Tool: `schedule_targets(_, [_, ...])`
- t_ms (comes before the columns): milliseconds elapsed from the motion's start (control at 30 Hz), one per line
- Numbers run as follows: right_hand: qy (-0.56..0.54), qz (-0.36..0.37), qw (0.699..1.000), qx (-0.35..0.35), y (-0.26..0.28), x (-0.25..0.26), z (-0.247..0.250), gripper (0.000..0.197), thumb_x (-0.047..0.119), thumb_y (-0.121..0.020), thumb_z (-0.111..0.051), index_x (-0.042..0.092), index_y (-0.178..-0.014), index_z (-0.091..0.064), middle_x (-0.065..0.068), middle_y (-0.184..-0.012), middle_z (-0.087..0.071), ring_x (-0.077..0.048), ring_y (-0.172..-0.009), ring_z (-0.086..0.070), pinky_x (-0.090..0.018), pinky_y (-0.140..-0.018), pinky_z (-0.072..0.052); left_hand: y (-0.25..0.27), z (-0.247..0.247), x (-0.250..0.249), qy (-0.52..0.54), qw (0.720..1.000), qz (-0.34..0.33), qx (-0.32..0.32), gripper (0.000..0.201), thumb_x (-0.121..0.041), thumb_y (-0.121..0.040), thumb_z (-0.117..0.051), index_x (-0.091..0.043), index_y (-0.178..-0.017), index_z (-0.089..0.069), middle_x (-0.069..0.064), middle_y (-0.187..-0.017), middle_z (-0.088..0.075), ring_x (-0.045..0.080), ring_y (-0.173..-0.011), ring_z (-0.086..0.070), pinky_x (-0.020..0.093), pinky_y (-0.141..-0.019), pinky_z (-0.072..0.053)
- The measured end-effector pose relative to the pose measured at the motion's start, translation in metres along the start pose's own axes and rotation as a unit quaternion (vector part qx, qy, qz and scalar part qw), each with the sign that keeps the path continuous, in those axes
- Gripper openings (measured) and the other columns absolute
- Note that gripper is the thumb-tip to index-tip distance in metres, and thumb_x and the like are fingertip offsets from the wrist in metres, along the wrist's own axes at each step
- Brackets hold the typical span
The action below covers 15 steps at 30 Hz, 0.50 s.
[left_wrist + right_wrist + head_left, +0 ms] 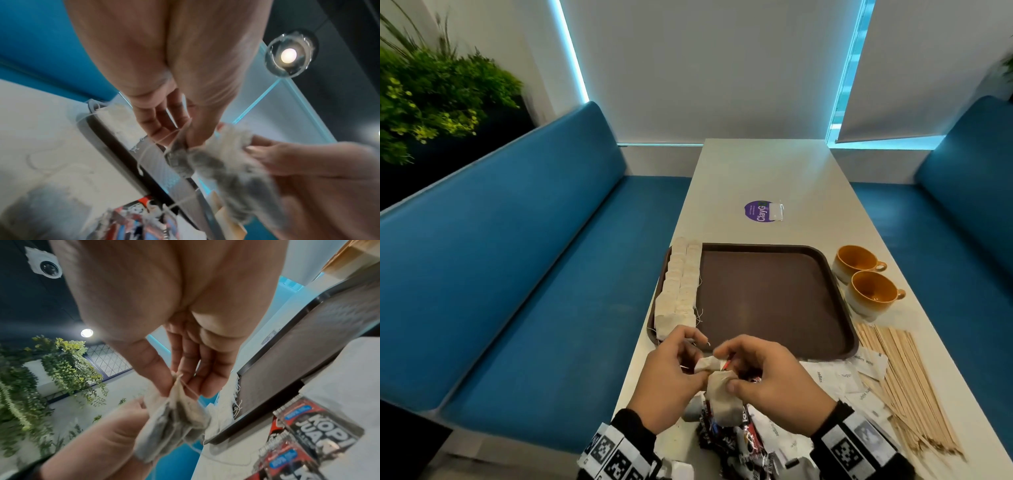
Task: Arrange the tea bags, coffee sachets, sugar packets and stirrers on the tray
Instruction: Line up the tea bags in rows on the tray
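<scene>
Both hands meet just in front of the brown tray (pixel 774 301). My left hand (pixel 697 359) pinches one beige tea bag (pixel 705 364). A second tea bag (pixel 722 401) hangs down, pinched at its top by my right hand (pixel 726 370). Thin strings run between the bags, seen close in the left wrist view on the tea bags (pixel 216 162) and in the right wrist view on the tea bags (pixel 174 415). Two rows of tea bags (pixel 681 287) lie along the tray's left side. Under my hands lie coffee sachets (pixel 722 442). Sugar packets (pixel 835 377) and wooden stirrers (pixel 907 387) lie to the right.
Two orange cups (pixel 875 291) stand right of the tray. A purple sticker (pixel 758 211) and a small clear packet lie farther back on the white table (pixel 763 171). Blue benches (pixel 517 274) flank the table on both sides.
</scene>
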State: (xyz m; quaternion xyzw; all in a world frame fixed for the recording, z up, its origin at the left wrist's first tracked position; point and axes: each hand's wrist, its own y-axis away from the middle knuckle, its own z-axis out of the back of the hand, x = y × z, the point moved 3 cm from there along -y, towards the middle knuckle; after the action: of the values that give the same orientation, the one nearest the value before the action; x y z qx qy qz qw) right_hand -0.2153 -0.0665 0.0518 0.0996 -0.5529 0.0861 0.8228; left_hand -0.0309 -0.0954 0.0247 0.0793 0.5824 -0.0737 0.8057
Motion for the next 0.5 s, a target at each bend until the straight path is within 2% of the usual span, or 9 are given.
schedule_targets(100, [-0.01, -0.014, 1.0, -0.019, -0.006, -0.004, -0.003, 0.048, -0.002, -0.081, -0.072, 0.032, -0.115, -0.072, -0.005, -0.086, -0.073, -0.017, -0.082, -0.071, -0.027, -0.078, -0.058, 0.005, 0.0, -0.006, 0.024, 1.0, -0.017, 0.006, 0.041, -0.002, -0.075, -0.081, -0.03, -0.102, -0.066, 0.004, -0.077, -0.066, 0.015, -0.07, -0.059, 0.043, -0.072, -0.057])
schedule_targets(167, [-0.019, -0.026, 0.999, -0.022, -0.007, -0.005, -0.003, 0.038, -0.002, -0.083, -0.073, 0.028, -0.107, -0.077, -0.002, -0.085, -0.077, -0.014, -0.081, -0.073, -0.024, -0.074, -0.057, 0.008, -0.001, -0.01, 0.036, 0.999, -0.027, 0.014, 0.037, -0.005, -0.077, -0.082, -0.03, -0.1, -0.067, 0.004, -0.078, -0.07, 0.016, -0.072, -0.063, 0.045, -0.075, -0.058])
schedule_targets(233, [-0.02, -0.033, 0.999, -0.029, -0.006, -0.004, -0.003, 0.027, 0.0, -0.084, -0.075, 0.024, -0.094, -0.081, 0.003, -0.083, -0.078, -0.007, -0.078, -0.073, -0.02, -0.071, -0.055, 0.009, 0.0, -0.011, 0.053, 0.998, -0.031, 0.024, 0.034, -0.007, -0.079, -0.084, -0.029, -0.099, -0.067, 0.005, -0.08, -0.072, 0.017, -0.074, -0.066, 0.043, -0.076, -0.059])
schedule_targets(300, [-0.014, -0.037, 0.998, -0.042, -0.005, -0.004, -0.003, 0.022, 0.002, -0.085, -0.075, 0.023, -0.086, -0.081, 0.005, -0.079, -0.078, -0.003, -0.072, -0.071, -0.017, -0.067, -0.052, 0.009, 0.004, -0.008, 0.045, 0.998, -0.028, 0.036, 0.036, 0.001, -0.081, -0.078, -0.028, -0.099, -0.067, 0.005, -0.085, -0.074, 0.018, -0.079, -0.069, 0.039, -0.079, -0.06])
schedule_targets(400, [0.004, -0.043, 0.997, -0.062, -0.005, -0.007, -0.001, 0.021, 0.004, -0.087, -0.075, 0.024, -0.082, -0.08, 0.004, -0.078, -0.077, -0.01, -0.072, -0.071, -0.023, -0.066, -0.056, 0.003, 0.014, 0.01, -0.066, 0.997, -0.014, 0.044, 0.046, 0.011, -0.082, -0.062, -0.034, -0.093, -0.065, -0.005, -0.092, -0.073, 0.011, -0.087, -0.069, 0.031, -0.082, -0.058])
schedule_targets(500, [0.012, -0.043, 0.996, -0.078, -0.003, -0.012, 0.004, 0.022, 0.005, -0.088, -0.075, 0.025, -0.081, -0.078, 0.004, -0.08, -0.076, -0.017, -0.075, -0.071, -0.03, -0.069, -0.06, -0.001, 0.016, 0.03, -0.255, 0.965, 0.016, 0.061, 0.031, -0.008, -0.088, -0.064, -0.038, -0.097, -0.062, -0.017, -0.105, -0.062, 0.003, -0.091, -0.06, 0.021, -0.085, -0.051])
